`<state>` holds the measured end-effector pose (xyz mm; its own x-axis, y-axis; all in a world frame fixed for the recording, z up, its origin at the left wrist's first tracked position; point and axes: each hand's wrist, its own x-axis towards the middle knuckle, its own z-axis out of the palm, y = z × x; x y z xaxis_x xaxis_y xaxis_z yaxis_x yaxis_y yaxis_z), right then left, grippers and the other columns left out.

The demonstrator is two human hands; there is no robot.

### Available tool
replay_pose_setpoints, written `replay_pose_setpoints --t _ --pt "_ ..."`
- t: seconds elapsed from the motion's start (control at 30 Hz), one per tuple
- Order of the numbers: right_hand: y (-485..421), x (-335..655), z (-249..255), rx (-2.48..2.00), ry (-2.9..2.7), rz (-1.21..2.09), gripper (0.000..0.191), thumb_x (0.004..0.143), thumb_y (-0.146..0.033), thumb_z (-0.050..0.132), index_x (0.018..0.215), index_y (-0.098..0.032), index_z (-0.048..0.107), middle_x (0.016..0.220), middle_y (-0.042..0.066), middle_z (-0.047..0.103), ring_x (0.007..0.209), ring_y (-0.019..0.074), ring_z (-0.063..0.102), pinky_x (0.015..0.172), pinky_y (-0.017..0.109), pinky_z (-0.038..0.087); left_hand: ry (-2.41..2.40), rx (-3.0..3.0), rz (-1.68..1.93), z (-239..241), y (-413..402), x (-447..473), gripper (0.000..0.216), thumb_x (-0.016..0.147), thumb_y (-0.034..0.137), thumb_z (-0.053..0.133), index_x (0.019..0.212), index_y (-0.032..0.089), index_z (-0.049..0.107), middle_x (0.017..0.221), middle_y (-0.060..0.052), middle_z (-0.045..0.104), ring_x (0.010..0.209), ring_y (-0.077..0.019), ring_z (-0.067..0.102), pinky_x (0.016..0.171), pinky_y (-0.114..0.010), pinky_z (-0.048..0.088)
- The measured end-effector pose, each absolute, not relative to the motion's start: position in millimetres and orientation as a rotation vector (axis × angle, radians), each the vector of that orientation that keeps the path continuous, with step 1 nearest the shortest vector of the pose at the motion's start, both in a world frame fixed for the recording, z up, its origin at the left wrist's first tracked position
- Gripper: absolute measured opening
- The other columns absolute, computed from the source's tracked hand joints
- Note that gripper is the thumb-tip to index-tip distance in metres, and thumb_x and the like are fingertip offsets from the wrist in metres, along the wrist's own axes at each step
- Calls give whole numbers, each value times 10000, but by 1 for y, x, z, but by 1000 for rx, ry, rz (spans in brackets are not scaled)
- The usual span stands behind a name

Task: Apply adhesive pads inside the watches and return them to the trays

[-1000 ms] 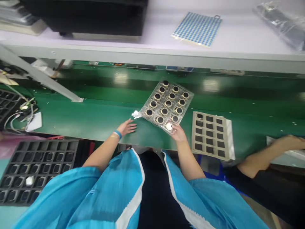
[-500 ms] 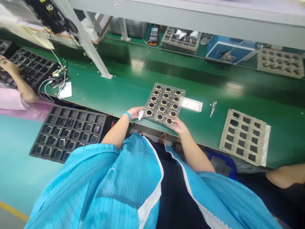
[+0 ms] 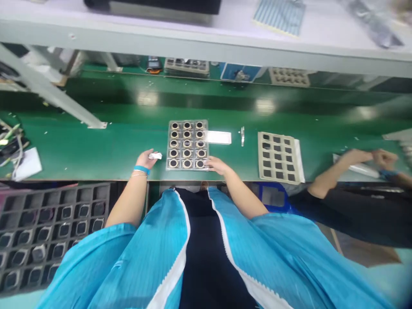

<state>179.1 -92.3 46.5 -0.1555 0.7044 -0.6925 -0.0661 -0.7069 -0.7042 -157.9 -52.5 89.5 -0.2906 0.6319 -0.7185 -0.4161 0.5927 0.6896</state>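
A clear plastic tray (image 3: 168, 148) lies on the green bench in front of me, holding rows of round parts with black discs and gold-coloured rims. My right hand (image 3: 217, 165) grips its near right corner, the fingertips over the edge. Off the tray's left side, my left hand (image 3: 147, 159) pinches a crumpled white tissue (image 3: 156, 156) and is apart from the tray. A white strip (image 3: 219, 137) touches the tray's right side, and metal tweezers (image 3: 242, 136) lie further right.
A beige tray (image 3: 272, 149) with dark square pieces stands to the right, near a co-worker's hands (image 3: 384, 159). At lower left is a black compartment tray (image 3: 30, 199) of watch-like parts. A shelf beam (image 3: 206, 47) crosses overhead, with a slanted metal leg (image 3: 61, 96) at left.
The clear tray has turned from slanted to square with the bench edge. My left hand has come off it with the tissue; my right hand stays at its corner. The view has swung right.
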Motion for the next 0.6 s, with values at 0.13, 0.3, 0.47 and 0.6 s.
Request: replay_pose_setpoints --t 0.13,0.3,0.47,0.6 --pt "-104 180 49 -1605 -767 1823 577 746 -151 721 1300 -203 569 868 12 719 740 115 647 818 309 544 1531 294 1183 137 25 -141 443 829 -49 388 1249 69 465 867 -58 584 719 -89 588 791 -251 551" --pt "-97 157 41 -1608 -855 1684 837 768 -150 714 1522 -230 359 791 -38 684 569 87 518 650 240 508 1485 548 1322 192 85 -109 574 793 -147 362 1331 50 390 1136 -84 563 892 -40 589 928 -229 493" --pt "-97 129 40 -1570 -758 1682 882 714 -127 766 1511 -241 404 817 -35 702 586 126 558 657 256 484 1503 828 1097 172 60 -48 493 696 -123 449 1142 73 524 935 -37 652 792 -83 615 934 -318 513" --pt "-93 120 43 -1496 -495 1669 723 614 -142 846 1300 -249 642 883 -21 735 929 244 656 795 266 491 1487 1250 637 127 6 -13 340 691 43 552 1013 141 599 931 -45 703 817 -159 666 873 -361 551"
